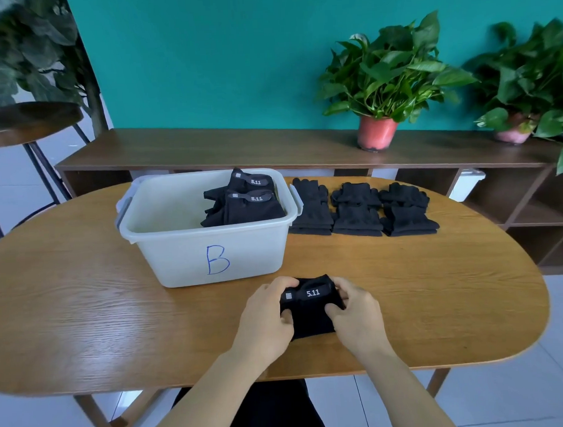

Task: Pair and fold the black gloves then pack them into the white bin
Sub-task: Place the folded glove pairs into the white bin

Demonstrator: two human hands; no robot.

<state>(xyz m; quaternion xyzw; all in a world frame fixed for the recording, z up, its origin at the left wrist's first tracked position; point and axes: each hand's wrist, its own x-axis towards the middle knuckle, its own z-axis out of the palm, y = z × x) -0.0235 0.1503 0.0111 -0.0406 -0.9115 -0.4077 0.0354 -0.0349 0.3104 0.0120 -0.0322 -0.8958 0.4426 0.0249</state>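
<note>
Both hands grip a folded pair of black gloves on the table, in front of the white bin.

The left hand (267, 314) and right hand (355, 310) curl around opposite sides of the folded glove pair (311, 309), thumbs on top, its "5.11" label facing up; the bundle rests on the wooden table (84, 318) near its front edge. Just behind it stands the white bin (210, 248), marked with a blue "B", holding two folded pairs (246, 202) stacked against its right wall. To the bin's right, three stacks of unfolded black gloves (360, 210) lie in a row. Two potted plants (387, 76) stand on the shelf (206, 148) behind.
</note>
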